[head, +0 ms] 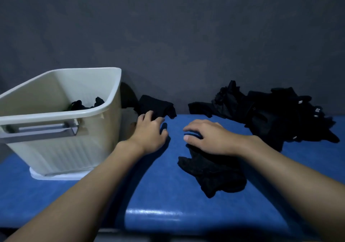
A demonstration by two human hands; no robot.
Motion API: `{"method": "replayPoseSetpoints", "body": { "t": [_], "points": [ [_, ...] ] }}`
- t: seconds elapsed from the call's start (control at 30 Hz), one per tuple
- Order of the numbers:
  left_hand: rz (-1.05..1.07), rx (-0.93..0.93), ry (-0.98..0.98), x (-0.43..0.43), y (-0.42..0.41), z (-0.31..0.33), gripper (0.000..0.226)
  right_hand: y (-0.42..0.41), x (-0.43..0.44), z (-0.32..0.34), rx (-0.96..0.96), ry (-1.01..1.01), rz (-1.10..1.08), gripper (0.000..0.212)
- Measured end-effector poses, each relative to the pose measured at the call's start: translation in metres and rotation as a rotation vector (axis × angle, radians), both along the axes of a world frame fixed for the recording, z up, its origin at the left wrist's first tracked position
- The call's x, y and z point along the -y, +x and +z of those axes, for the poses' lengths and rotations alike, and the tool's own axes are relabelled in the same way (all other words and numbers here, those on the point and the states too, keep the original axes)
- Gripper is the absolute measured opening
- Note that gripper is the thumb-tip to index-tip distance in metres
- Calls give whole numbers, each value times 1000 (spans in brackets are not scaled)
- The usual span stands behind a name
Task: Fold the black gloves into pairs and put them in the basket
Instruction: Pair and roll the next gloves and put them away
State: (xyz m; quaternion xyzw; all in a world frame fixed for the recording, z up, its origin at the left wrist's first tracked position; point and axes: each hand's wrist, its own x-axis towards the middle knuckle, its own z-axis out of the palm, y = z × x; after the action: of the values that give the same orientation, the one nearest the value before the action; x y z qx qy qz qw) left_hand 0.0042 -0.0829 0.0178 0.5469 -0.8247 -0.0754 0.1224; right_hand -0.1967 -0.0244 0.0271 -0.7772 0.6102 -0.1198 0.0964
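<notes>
A cream plastic basket (104,99) stands at the left on the blue table, with black gloves (85,104) lying inside. My left hand (151,133) lies palm down beside it, fingertips touching the near edge of a folded black glove (158,105) by the wall. My right hand (207,137) rests palm down on the top of another black glove (212,174) spread on the table. A heap of black gloves (270,114) sits at the back right.
The blue table (149,185) ends in a rounded front edge close to me. A dark grey wall (168,36) runs right behind the table. The basket has a grey handle (43,129) on its near side.
</notes>
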Motion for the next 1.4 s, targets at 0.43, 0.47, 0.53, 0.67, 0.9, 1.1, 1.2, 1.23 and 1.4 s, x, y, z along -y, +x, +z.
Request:
{"method": "replayPoseSetpoints", "body": {
  "t": [0.43,0.47,0.53,0.67,0.9,1.1,1.2,1.23,1.4],
  "points": [
    [-56,-38,-140,14,-1,-4,36,2,-6,-12,-28,3,1,46],
    [-52,-54,-161,14,-1,-3,37,2,-4,-11,-15,4,1,44],
    [-50,-96,-211,10,-2,2,39,1,-2,-11,37,-12,-9,40],
    [-61,-181,-310,-1,-2,19,44,0,-1,-6,190,-86,-73,39],
    [-298,-463,-478,-13,2,31,32,2,-5,12,398,-319,-165,60],
    [-364,-715,-526,-25,-2,45,18,1,-11,22,485,-356,-163,27],
    [-361,-788,-501,-31,-4,52,17,2,-20,27,628,-355,-138,17],
    [-352,-813,-483,-33,-5,54,17,2,-23,29,655,-370,-136,20],
    [-231,-964,-353,-43,-9,61,17,7,-39,43,817,-430,-136,11]
  ]
}}
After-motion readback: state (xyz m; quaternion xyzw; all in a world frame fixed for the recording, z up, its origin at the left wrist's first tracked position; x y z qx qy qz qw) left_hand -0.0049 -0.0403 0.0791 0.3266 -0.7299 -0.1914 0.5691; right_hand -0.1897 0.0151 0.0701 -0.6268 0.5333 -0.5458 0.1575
